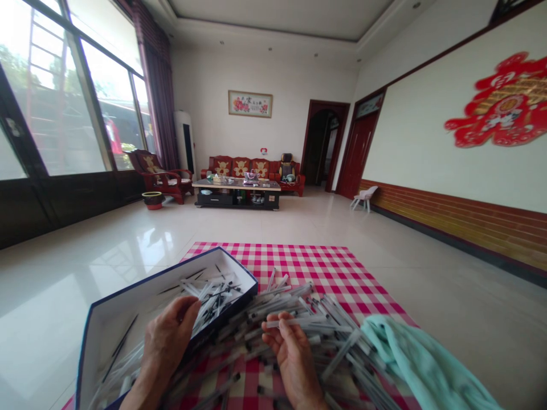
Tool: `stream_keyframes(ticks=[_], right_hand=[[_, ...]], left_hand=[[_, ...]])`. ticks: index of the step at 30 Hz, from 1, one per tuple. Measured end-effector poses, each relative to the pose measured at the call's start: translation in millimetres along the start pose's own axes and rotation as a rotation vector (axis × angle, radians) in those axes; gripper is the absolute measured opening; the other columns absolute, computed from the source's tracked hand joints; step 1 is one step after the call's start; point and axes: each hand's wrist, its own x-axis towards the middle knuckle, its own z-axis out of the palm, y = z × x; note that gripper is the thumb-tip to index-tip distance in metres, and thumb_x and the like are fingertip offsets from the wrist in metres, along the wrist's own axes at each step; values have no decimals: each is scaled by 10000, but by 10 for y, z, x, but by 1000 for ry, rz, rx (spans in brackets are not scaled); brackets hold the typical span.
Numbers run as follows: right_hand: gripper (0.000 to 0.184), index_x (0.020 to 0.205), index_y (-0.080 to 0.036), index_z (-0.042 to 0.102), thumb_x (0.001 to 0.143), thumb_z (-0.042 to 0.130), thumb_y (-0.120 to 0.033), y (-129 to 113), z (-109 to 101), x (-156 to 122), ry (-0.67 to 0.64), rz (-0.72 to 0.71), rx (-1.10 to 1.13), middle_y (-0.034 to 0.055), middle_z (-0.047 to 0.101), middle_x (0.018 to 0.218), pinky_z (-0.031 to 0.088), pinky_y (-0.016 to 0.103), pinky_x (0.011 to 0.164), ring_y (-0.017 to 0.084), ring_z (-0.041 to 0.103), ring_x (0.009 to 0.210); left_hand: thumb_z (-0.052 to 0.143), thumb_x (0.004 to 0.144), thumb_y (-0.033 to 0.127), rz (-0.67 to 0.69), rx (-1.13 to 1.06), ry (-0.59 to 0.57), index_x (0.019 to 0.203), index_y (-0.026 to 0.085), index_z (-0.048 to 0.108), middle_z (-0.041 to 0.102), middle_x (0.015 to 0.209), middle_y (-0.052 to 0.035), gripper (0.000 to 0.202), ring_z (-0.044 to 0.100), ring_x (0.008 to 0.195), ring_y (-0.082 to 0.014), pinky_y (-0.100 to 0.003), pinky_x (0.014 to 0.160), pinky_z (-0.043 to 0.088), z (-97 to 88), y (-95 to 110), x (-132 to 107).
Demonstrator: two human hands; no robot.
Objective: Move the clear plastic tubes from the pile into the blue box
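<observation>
Right at the centre, a loose heap of slim clear plastic tubes (294, 304) with dark ends, possibly pen refills, spreads across a red-and-white gingham cloth (307, 263). More of them lie inside an open white box (128, 296) with a navy rim, just beside the heap. The right hand (294, 359) is half closed, its thumb and fingers pinching one tube (290, 322) crosswise above the pile. The left hand (168, 341) is curled close by the box's near wall; from this angle I can't be sure whether it grips anything or only rests there.

The main risk lies in the heap pressing against the box: a knock to that wall could send tubes sliding. They look smooth and tangled, so tugging one free could drag its neighbours along. A teal towel (410, 359) bordering the pile could snag or hide stray tubes. Any that roll off the cloth onto the glossy tile floor (72, 285) could travel well away.
</observation>
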Motion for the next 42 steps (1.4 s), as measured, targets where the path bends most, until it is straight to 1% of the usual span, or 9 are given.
stream_keyframes(ticks=[3,6,13,21,24,29,34,38,42], right_hand=[[239,919,-204,625,744,719,-337,-3,2,-8,-40,28,-15,41,722,859,518,341,708,220,678,815],[216,902,-202,632,752,706,-338,-8,14,-13,-64,24,-15,7,690,759,517,331,682,188,656,724],[227,930,-191,628,765,679,-340,-5,35,-24,-71,11,-6,-11,630,709,504,310,617,157,598,636],[270,1028,-182,602,828,597,-363,-11,88,-50,-146,-9,-86,-45,513,625,439,265,560,124,500,549],[303,1072,-168,595,836,568,-357,-37,121,-54,-201,-5,-150,-72,430,575,368,231,490,92,388,470],[292,1010,-150,643,787,550,-314,-72,166,-121,-268,163,-260,-106,322,472,271,201,416,74,257,402],[248,927,-146,691,734,551,-215,-104,188,-192,-344,347,-352,-106,326,425,210,184,378,62,221,373],[306,1016,-150,674,740,593,-256,-184,164,-179,-380,318,-154,-62,489,466,315,190,409,77,390,386],[389,1061,-159,657,753,638,-395,-268,93,-125,-297,267,143,60,697,793,486,285,620,164,626,658]], left_hand=[[498,810,399,-27,190,91,962,230,670,731,817,-19,285,666,742,-196,-251,651,429,38,-8,-3],[472,836,395,28,295,15,1102,229,623,715,862,-23,348,647,668,-171,-249,613,408,97,56,-48],[410,875,336,237,446,-287,886,242,688,685,859,-60,294,654,806,-239,-292,649,408,201,113,-162],[371,871,240,289,441,-333,811,245,671,666,804,-54,305,649,755,-222,-291,622,409,242,222,-222],[396,869,268,253,423,-266,867,230,679,666,834,-62,286,646,779,-232,-298,633,426,252,299,-243],[410,889,368,283,78,-56,1094,229,619,668,981,-53,324,642,820,-197,-289,707,474,237,466,-284],[437,872,447,213,-270,-171,1134,220,620,689,769,-16,392,634,666,-172,-255,603,486,246,559,-340],[541,795,472,80,-446,-216,982,178,671,624,578,14,372,574,526,-154,-235,480,447,277,541,-326],[642,694,511,-155,-709,-279,845,157,678,622,542,14,386,564,484,-135,-221,459,449,372,555,-345]])
